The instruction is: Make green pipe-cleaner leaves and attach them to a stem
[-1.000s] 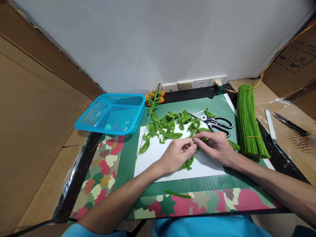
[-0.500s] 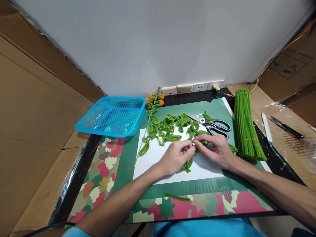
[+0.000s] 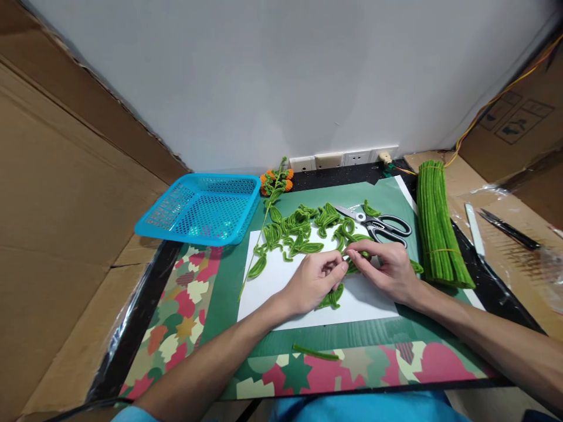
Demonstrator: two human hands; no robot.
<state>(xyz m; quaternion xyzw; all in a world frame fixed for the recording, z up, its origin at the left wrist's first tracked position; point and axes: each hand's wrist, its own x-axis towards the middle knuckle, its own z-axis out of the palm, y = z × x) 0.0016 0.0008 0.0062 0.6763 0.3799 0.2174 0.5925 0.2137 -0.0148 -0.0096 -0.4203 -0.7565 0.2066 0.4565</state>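
And here the left hand and right hand meet over the white sheet, thumbs and forefingers pinching a slim green piece between them; grips close together and small, firm bends should serve best! Its long axis seems to run sideways from hand to hand, but fingers cover most of it, so which way it points I can't tell.

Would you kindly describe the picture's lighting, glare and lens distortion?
Head view throughout: glare streaks the plastic wrap at picture left; a soft shadow lies on the white paper beside the right hand; the wide lens seems to stretch the cardboard; detail at the fingertips is too small to tell.
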